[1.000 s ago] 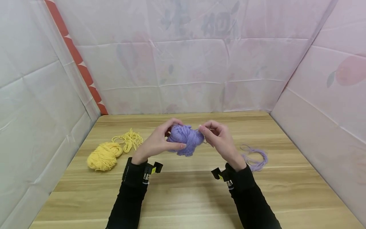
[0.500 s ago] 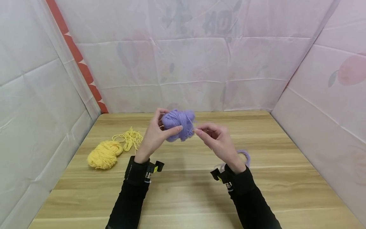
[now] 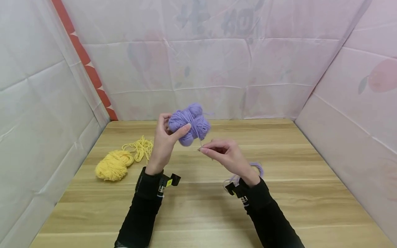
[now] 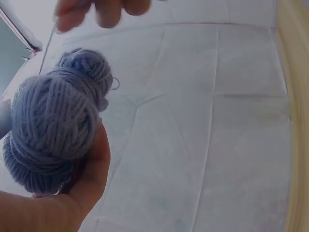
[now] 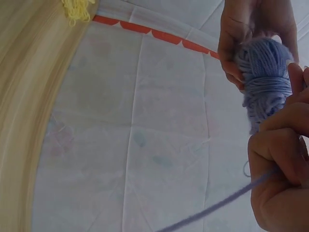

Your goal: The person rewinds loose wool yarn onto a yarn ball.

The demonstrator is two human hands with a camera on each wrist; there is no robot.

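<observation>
A lumpy ball of purple yarn [image 3: 190,123] is held up over the far part of the table, with strands wound around its middle. My left hand [image 3: 164,137] grips it from the left, thumb across the near side. To the lower right of the ball, my right hand [image 3: 225,155] pinches a strand that runs taut from the ball to the fingertips. From that hand the purple strand [image 5: 217,205] trails away in the right wrist view. A loose purple coil [image 3: 257,168] lies on the table, partly hidden behind the right wrist.
A yellow yarn ball [image 3: 113,166] rests at the left of the wooden table [image 3: 192,213], with a loose yellow tangle [image 3: 142,148] beside it. Pale printed sheeting [image 3: 204,69] stands behind the table and along both sides.
My left hand has raised the purple ball, moved it left and turned it. My right hand has gone lower and left with the strand. The coil has slid left; the yellow yarn stays put.
</observation>
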